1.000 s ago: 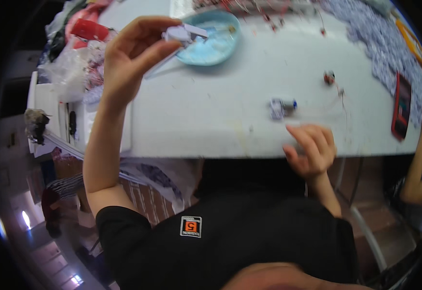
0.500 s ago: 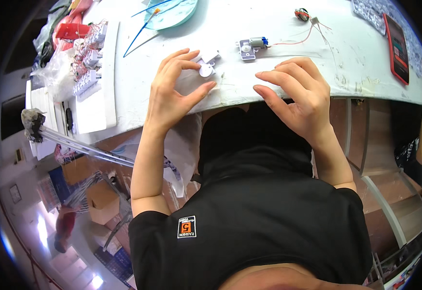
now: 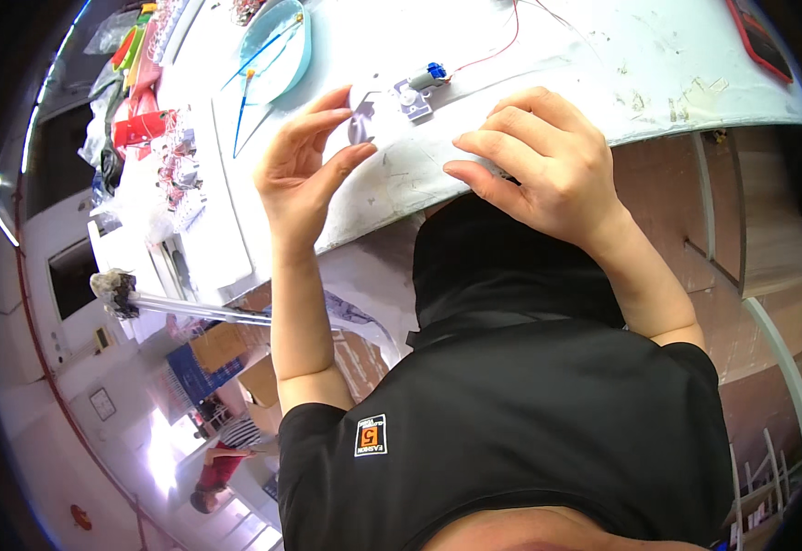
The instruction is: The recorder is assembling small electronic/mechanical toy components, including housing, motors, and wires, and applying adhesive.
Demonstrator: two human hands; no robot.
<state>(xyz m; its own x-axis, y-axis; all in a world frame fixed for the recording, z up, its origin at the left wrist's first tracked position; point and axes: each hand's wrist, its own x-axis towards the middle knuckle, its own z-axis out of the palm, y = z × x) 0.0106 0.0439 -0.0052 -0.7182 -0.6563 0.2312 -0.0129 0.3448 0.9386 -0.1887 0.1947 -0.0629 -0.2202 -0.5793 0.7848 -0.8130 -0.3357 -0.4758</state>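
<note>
My left hand has its thumb and fingers around a small pale plastic part, gripping it by its edges just over the white table. To its right, my right hand hovers near the table's front edge; the fingers are curled, with a gap between thumb and forefinger and nothing visible in it. Beyond both hands lies a small silver motor with a blue end, seated on a light grey plastic housing. A thin red wire runs from the motor toward the back.
A light blue bowl with thin blue brushes stands at the back left. Wired parts and plastic bags crowd the left side. A red-edged phone lies far right. A person in red is in the left background.
The view has turned, so the table appears shifted and tilted. The pale plastic part, earlier at my left fingertips, now sits between thumb and fingers. My right hand stays open.
</note>
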